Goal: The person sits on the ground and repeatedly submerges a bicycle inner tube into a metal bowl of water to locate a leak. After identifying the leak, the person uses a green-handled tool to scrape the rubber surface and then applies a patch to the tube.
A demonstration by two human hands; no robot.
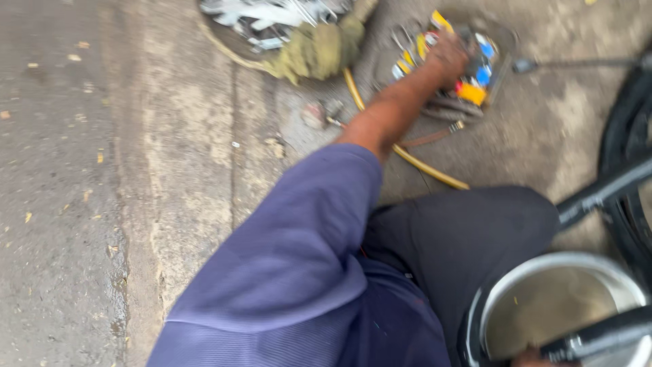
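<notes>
My left hand (pixel 448 58) reaches far forward on a blue-sleeved arm into a heap of small tools (pixel 475 85) with yellow, blue and red handles on the ground. The blurred fingers rest on the heap, and I cannot tell whether they grip anything. Only a sliver of my right hand (pixel 533 357) shows at the bottom edge, against a black bar (pixel 598 336) that crosses a round metal bowl (pixel 499 292) of murky water. Its grip is hidden.
A yellow hose (pixel 414 158) curves over the concrete under my arm. A shallow pan of metal bits (pixel 265 20) with a dirty green rag (pixel 316 51) lies at the top. A black tyre (pixel 628 136) and frame tube (pixel 598 194) stand at the right. My dark-trousered knee (pixel 468 231) is bent in front.
</notes>
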